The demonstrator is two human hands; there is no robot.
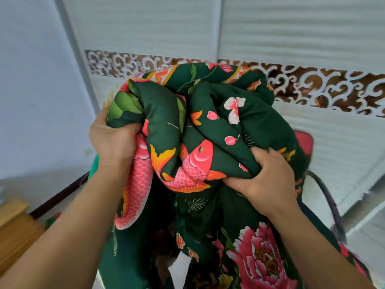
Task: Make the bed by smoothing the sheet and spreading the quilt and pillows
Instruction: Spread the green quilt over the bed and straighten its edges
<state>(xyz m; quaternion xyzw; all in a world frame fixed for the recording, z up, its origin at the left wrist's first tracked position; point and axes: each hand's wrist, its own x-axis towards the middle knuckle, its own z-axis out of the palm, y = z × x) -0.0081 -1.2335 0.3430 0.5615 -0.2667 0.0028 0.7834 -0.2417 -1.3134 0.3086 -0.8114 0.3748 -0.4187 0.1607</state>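
Dark-green quilt [208, 142] with pink koi and peony print is bunched up high in front of the white ribbed wardrobe doors [302, 28], lower part hanging down between both forearms. Left hand [116, 142] grip: fingers curled tight into a fold at the bundle's left edge. Right hand [268, 182] grip: fully closed on a wad of fabric at lower right.

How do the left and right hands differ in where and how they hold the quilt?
The left hand grips the quilt at its left edge, higher up; the right hand grips lower, on the right. The left hand's fingers are buried in the fabric; the right hand's fingers show, curled over a fold. Both clutch the bunched quilt, held up.
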